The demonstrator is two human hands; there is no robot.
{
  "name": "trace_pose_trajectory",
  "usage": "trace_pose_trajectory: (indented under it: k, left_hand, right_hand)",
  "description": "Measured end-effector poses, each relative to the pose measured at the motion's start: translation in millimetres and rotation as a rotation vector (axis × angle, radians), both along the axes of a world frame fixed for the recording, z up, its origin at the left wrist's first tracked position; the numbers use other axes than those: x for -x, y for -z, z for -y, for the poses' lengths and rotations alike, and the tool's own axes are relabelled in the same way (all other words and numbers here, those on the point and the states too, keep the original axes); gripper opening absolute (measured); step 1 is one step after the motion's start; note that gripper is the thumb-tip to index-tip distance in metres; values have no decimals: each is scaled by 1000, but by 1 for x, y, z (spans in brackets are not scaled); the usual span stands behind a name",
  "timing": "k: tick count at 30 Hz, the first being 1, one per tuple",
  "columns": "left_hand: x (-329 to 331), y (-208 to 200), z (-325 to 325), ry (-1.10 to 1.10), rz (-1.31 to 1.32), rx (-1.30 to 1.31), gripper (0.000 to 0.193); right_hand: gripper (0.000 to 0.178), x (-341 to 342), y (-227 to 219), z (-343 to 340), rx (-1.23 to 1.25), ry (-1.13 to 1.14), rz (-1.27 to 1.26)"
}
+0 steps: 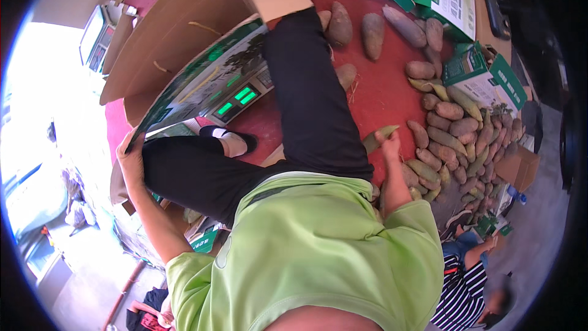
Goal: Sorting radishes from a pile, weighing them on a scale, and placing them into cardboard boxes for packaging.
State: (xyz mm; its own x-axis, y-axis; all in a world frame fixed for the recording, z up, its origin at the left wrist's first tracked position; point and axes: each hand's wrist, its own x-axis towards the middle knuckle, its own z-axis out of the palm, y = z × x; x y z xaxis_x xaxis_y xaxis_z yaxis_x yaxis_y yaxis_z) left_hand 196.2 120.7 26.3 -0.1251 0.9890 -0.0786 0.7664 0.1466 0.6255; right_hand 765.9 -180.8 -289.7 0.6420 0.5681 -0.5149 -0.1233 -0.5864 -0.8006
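Note:
My left hand point(130, 158) is closed on the edge of a large open cardboard box point(177, 43), beside my left knee. The box stands with its flaps up and shows green printing on its side. In my right hand point(389, 144) is a green radish point(371, 141), gripped at one end. A heap of muddy radishes point(447, 138), brown and green, lies right beside that hand. Near the box, between my legs, a digital scale point(245, 99) shows lit green figures. What lies inside the box is hidden.
Several loose radishes point(373, 35) lie on the red floor covering point(367, 95) ahead. Green and white boxes point(450, 0) stand at the far right, with a smaller box point(484, 79) nearer. Another person in a striped top point(459, 291) is at lower right, and one in dark clothing point(150, 309) at lower left.

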Motion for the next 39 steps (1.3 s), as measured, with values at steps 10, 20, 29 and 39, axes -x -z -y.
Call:
trace_pose_trajectory:
  k: [10, 20, 29, 39]
  left_hand:
    - [-8, -6, 3, 269, 162, -110, 25]
    - [-8, -7, 5, 356, 91, -144, 26]
    - [-8, -7, 1, 385, -69, -165, 21]
    - [-3, -1, 1, 338, -106, -72, 20]
  right_hand:
    - [34, -5, -298, -255, -731, -148, 225]
    - [38, 165, -413, -381, -838, -978, 55]
    - [35, 243, -329, -437, -392, -1604, 795]
    - [30, 183, -359, -409, -622, -1217, 404]
